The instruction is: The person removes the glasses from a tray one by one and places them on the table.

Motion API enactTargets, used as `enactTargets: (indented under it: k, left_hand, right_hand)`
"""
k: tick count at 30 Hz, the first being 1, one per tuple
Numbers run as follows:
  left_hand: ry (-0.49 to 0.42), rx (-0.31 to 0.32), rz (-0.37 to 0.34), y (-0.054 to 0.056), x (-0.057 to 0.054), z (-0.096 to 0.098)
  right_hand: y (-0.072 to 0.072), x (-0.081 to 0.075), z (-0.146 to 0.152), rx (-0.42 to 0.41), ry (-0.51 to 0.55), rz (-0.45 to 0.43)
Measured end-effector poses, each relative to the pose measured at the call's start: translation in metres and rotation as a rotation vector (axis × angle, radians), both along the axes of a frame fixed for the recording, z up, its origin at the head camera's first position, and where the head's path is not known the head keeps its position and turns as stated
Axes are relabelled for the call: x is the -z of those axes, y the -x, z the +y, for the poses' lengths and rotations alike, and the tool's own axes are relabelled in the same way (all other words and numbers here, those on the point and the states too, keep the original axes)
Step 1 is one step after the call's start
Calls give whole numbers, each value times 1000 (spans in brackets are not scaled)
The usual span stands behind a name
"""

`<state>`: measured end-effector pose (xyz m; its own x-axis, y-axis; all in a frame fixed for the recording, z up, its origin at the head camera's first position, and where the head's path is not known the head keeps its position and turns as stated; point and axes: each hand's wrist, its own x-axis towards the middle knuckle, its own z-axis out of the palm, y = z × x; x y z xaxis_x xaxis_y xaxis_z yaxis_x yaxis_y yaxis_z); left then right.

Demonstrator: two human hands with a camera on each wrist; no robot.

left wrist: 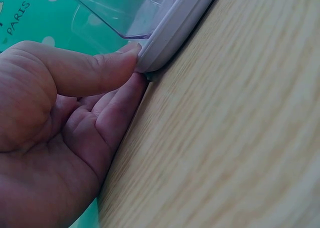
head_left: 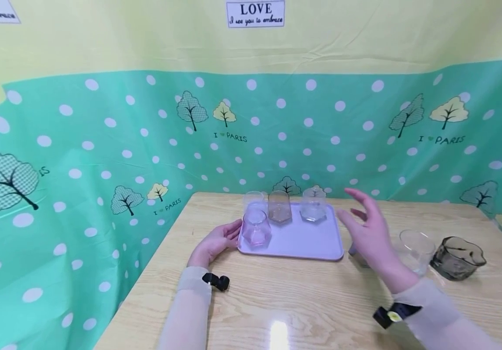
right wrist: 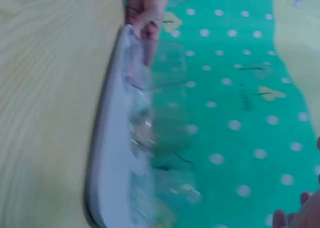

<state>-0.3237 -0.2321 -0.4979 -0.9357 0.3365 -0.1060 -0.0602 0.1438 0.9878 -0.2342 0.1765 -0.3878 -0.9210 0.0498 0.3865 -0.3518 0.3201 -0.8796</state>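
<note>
A pale lilac tray (head_left: 305, 240) lies on the wooden table, bearing several glasses. My left hand (head_left: 218, 241) pinches its left rim; in the left wrist view the thumb (left wrist: 100, 73) is on top and the fingers are underneath. Closest to that hand stands a pink-tinted glass (head_left: 257, 231). Behind it are a clear glass (head_left: 254, 198), a brown-tinted glass (head_left: 279, 209) and, farther right, another clear glass (head_left: 313, 206). Raised beyond the tray's right edge, my right hand (head_left: 371, 236) has its fingers spread and holds nothing. Only its fingertips (right wrist: 280, 219) show in the right wrist view.
Right of the right hand stand a clear glass (head_left: 417, 250) and a smoky dark glass bowl (head_left: 458, 258) with a wavy rim. A greyish object (head_left: 356, 253) is partly hidden behind the right hand. A green dotted cloth (head_left: 303, 131) hangs behind the table.
</note>
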Motion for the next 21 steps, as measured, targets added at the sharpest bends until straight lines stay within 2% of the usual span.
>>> enactTargets:
  k: [4,7,14,21]
  left_hand:
    - [-13,7,-3,0,0,-1]
    - [-25,8,-12,0,0,-1]
    - [-10,-7,-2,1,2,-1]
    - [-22,7,-9,3,6,-3]
  right_hand:
    - [24,20,-26,-43,58,-102]
    - [37,35,-43,-46,50,-116]
    - [59,54,-66,70,-42,-127]
    - [80,65,-71,153,-46,-191]
